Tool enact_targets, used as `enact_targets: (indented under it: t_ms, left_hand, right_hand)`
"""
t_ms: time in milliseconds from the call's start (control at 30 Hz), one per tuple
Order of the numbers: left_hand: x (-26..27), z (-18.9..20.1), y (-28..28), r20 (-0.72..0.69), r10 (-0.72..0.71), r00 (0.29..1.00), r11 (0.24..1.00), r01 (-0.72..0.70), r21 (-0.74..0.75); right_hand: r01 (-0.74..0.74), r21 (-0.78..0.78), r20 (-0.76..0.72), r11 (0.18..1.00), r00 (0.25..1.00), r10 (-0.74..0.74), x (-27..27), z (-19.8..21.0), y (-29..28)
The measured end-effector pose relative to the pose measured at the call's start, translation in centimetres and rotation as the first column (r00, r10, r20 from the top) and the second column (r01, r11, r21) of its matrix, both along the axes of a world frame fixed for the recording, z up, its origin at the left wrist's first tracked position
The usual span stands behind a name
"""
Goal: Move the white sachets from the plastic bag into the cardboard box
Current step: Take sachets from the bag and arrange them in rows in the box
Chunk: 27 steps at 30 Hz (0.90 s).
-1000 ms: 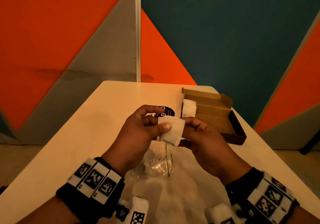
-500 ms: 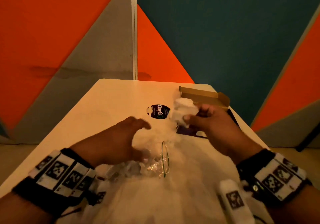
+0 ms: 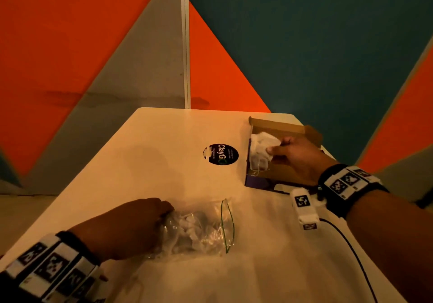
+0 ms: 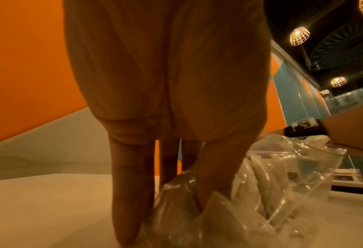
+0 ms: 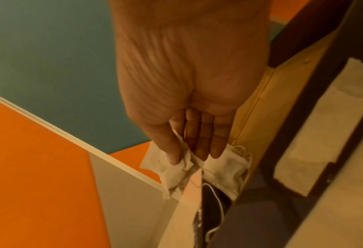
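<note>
Partly filled cardboard box (image 3: pixel 278 124), right fingers (image 5: pixel 199 139) pinching white sachet (image 3: pixel 260 152), left fingers (image 4: pixel 125 193) straight on sachet-filled plastic bag (image 3: pixel 201 230)

One cardboard box (image 3: pixel 284 128), one clear plastic bag (image 3: pixel 206 232) and one round black sticker (image 3: pixel 220 154) sit on a single table (image 3: pixel 152 162), with two hands over it, a left hand (image 3: pixel 126 227) and a right hand (image 3: pixel 302 157). Two white sachets (image 3: pixel 260 152) seem to be at the box; several more fill the bag, too bunched to count.

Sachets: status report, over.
Right hand pinches sachet at cardboard box. Left hand presses plastic bag, more sachets inside. Nothing in the way.
</note>
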State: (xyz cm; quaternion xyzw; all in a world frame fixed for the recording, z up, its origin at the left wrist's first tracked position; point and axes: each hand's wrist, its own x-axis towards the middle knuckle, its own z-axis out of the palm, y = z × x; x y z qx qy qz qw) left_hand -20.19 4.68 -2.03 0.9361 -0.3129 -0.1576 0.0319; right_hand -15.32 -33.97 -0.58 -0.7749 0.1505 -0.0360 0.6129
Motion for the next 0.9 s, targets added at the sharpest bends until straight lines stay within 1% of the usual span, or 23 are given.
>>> enact_targets:
  t_ms: [100,200,300,400,567,667,767,833,867,900]
  left_hand:
    - [0.2,-0.5,-0.1,-0.018,0.012,1.0,1.0,-0.013,-0.025]
    - [0.1,-0.5,-0.3,-0.041,0.023,0.999,1.0,-0.024,-0.01]
    - [-0.1,-0.4,-0.5,-0.036,-0.004,0.999,1.0,0.005,0.025]
    - [-0.1,-0.4,-0.6,-0.042,-0.008,0.999,1.0,0.009,0.024]
    - [0.1,-0.6,-0.7,-0.037,0.008,0.999,1.0,-0.007,0.005]
    - [-0.1,-0.5,-0.8,-0.041,0.027,0.999,1.0,-0.027,0.013]
    - [-0.2,-0.6,-0.9,-0.033,0.039,0.999,0.999,-0.038,0.024]
    - [-0.3,-0.7,-0.9,-0.016,0.041,0.999,0.999,-0.04,0.029]
    - [-0.4,-0.8,-0.9,-0.004,0.039,0.999,0.999,-0.039,0.033]
    - [-0.3,-0.9,-0.9,0.012,0.033,0.999,0.999,-0.033,0.035]
  right_hand:
    - [-0.016,-0.085,-0.125,0.996,0.992,0.006,0.8,-1.7,-0.8]
    - [-0.066,-0.167,-0.234,0.984,0.972,0.025,1.2,-2.5,-0.8]
    - [-0.088,-0.259,-0.274,0.962,0.962,0.014,1.5,-2.9,-0.6]
    - [-0.112,-0.366,-0.269,0.924,0.963,0.01,2.1,-3.2,-0.5]
    - [-0.096,-0.418,-0.227,0.904,0.974,-0.001,3.1,-3.5,-0.5]
    - [-0.095,-0.509,-0.204,0.856,0.979,-0.012,3.5,-3.7,-0.5]
    - [-0.106,-0.563,-0.181,0.82,0.983,0.003,3.5,-3.9,-0.8]
    - [-0.096,-0.623,-0.157,0.776,0.988,-0.004,3.1,-3.2,-1.3]
    - [-0.077,-0.682,-0.132,0.727,0.991,-0.018,2.8,-2.5,-1.6]
    - [-0.048,-0.75,-0.093,0.659,0.995,-0.032,2.4,-1.5,-1.7]
